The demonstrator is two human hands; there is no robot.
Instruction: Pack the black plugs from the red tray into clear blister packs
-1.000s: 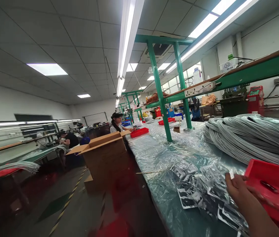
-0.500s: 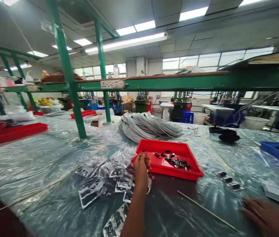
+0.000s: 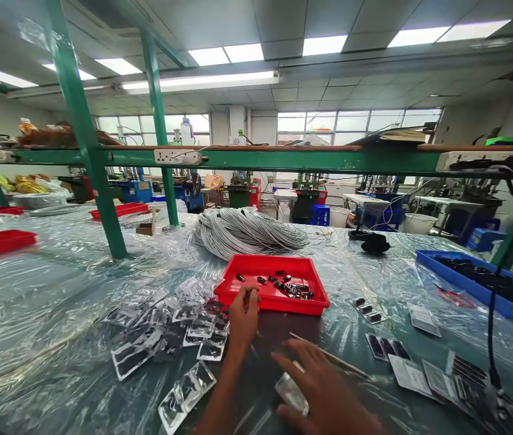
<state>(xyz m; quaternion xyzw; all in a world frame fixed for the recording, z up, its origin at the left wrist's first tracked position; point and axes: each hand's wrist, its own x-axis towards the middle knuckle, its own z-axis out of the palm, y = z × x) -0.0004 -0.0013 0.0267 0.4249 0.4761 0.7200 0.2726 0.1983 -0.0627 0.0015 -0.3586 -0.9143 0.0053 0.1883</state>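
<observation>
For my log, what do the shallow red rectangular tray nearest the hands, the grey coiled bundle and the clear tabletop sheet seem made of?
Shallow red rectangular tray: likely glossy plastic; smooth, even colour. Grey coiled bundle: perhaps plastic-jacketed cable; smooth, satiny loops. Clear tabletop sheet: probably shiny plastic film; wrinkled, see-through.

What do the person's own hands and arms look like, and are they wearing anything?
Both hands are bare. The left hand has no glove, and its forearm shows no sleeve, watch or bracelet down to the picture's lower edge. The right hand is ungloved too, but it is blurred, so I can't rule out a ring or small marking there.
</observation>
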